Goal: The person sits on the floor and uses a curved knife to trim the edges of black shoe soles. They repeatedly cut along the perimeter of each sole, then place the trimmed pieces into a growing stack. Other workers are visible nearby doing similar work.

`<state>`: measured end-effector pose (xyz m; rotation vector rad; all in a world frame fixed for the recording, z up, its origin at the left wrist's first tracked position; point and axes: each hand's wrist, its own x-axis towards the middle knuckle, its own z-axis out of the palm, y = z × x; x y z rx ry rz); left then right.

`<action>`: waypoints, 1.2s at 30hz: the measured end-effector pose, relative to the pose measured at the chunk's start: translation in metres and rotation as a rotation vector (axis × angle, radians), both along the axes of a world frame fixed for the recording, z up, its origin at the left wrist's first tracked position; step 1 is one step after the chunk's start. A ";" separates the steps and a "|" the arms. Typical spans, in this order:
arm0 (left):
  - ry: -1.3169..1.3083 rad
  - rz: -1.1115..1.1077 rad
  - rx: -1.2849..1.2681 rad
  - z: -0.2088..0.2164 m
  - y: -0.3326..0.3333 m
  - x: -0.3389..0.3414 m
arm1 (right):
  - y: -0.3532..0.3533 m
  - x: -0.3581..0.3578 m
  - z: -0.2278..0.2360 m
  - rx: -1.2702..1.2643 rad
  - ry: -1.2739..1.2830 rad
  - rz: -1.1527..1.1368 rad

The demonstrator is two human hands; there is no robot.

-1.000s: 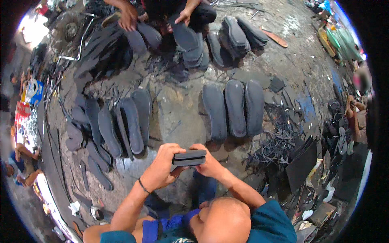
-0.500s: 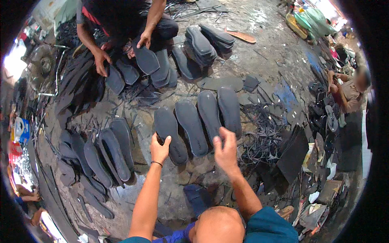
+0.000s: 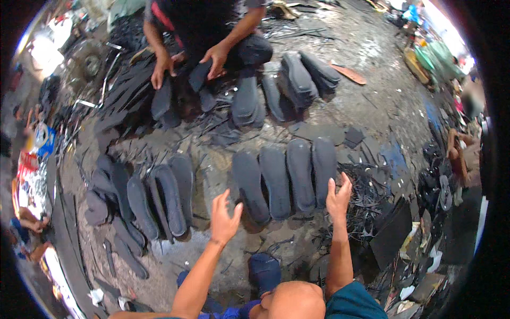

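Several dark grey shoe soles stand side by side in a row on the floor in front of me. My left hand [image 3: 225, 217] is beside the lower part of the leftmost sole [image 3: 251, 186], fingers spread and nothing in it. At the other end, my right hand [image 3: 338, 198] is by the right edge of the rightmost sole [image 3: 324, 170]. Its thumb and fingers are apart and it holds nothing; whether it touches the sole I cannot tell. Between these two lie a second sole [image 3: 275, 183] and a third sole [image 3: 301, 175].
More soles [image 3: 169, 199] lie to the left. A co-worker's hand [image 3: 214, 59] across from me grips a dark sole piece [image 3: 200, 77]; stacked soles [image 3: 298, 80] stand beside them. Black scrap strips [image 3: 366, 186] and a dark sheet [image 3: 390, 228] lie to the right.
My left hand has come off the leftmost sole. My right hand has moved right, from the third sole to the row's right end. The co-worker's hands have shifted with soles. The view has turned slightly.
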<state>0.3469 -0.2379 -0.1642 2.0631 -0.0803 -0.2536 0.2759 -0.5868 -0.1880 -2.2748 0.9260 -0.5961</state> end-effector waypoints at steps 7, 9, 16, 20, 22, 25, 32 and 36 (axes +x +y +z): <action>-0.411 0.239 0.393 0.032 0.078 -0.029 | 0.112 0.095 0.068 0.723 -0.237 0.457; -0.493 0.383 0.473 0.034 0.103 -0.010 | 0.169 0.110 0.060 1.039 -0.102 0.644; -0.037 0.444 0.509 -0.013 0.208 0.014 | 0.381 0.115 -0.023 0.704 0.312 0.722; 0.076 0.417 0.482 -0.003 0.205 0.017 | 0.403 0.135 -0.014 0.721 0.444 0.581; 0.095 0.411 0.472 0.002 0.206 0.023 | 0.398 0.145 -0.024 0.934 0.463 0.643; 0.109 0.428 0.470 0.007 0.213 0.022 | 0.397 0.149 0.023 1.110 0.490 0.685; -0.073 0.684 0.497 0.028 0.214 0.002 | 0.365 0.137 0.025 0.786 0.298 0.719; -0.294 0.682 0.569 0.036 0.193 -0.004 | 0.322 0.110 0.081 0.197 0.407 0.801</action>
